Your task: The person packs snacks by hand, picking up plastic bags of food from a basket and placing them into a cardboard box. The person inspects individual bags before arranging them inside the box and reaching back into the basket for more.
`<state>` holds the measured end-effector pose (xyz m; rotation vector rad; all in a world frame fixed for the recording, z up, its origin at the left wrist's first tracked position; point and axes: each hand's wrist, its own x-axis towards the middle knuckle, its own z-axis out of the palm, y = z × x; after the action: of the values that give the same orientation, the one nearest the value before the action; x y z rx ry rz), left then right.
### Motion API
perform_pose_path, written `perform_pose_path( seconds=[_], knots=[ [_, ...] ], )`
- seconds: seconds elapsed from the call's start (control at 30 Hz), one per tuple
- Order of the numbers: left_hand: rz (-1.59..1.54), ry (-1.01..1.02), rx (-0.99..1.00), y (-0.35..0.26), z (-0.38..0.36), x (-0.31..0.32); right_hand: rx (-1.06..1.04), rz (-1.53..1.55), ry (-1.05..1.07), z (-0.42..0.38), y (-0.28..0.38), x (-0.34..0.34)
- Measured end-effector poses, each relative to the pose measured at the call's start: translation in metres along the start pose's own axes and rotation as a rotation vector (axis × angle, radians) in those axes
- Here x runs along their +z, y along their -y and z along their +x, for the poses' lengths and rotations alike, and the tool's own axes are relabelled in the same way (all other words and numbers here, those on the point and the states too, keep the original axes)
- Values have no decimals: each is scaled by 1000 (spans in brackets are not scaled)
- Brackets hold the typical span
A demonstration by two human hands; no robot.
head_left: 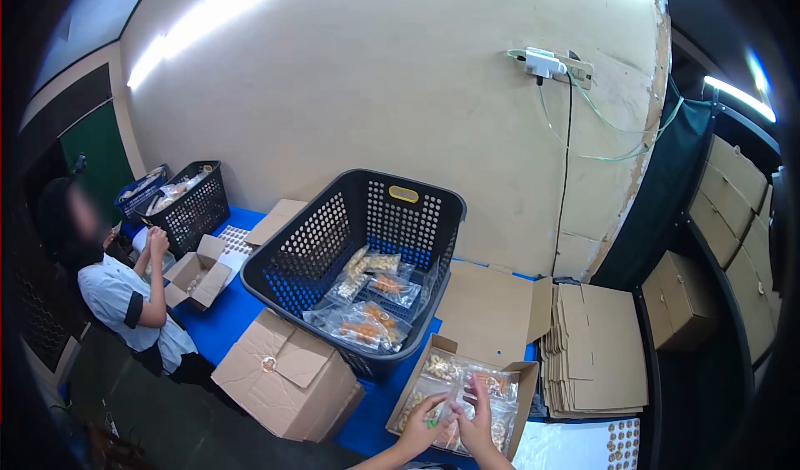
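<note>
My left hand (421,427) and my right hand (477,424) are close together over an open cardboard box (523,395). Between them is a clear plastic packet (454,405), pinched from both sides; its contents are hard to make out. Something small and green shows at my left hand's fingers. Inside the box lie several clear packets of snacks (442,366), some pale and some orange. Just left of the box stands a black plastic basket (354,188) with more snack packets (367,324) at its bottom.
A closed carton (283,370) sits in front of the basket. Flattened cartons (596,345) are stacked at right, beside a sheet of round stickers (621,445). A co-worker (137,303) stands at left near another open box (196,278) and filled baskets (192,207).
</note>
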<state>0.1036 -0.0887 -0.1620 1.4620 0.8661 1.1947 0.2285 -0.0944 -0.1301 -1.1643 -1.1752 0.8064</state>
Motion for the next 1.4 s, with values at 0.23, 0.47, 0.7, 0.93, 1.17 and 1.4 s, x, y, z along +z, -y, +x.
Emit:
perform_pose_path(
  seconds=[0.23,0.47,0.7,0.93,1.17,1.4],
  knots=[
    [-211,-32,-184,35,-4,-11,174,180,142,3,-25,-28],
    [-390,171,-126,7,5,-4,320,504,75,6,-16,-39],
    [-205,189,-301,23,3,0,331,385,115,-8,-11,-28],
    [-379,332,-378,27,1,1,344,331,61,-7,-37,-48],
    [-99,171,-124,25,12,2,410,176,179,-10,-42,-60],
    [-212,67,-216,26,31,-10,330,45,199,-9,-44,-74]
  ],
)
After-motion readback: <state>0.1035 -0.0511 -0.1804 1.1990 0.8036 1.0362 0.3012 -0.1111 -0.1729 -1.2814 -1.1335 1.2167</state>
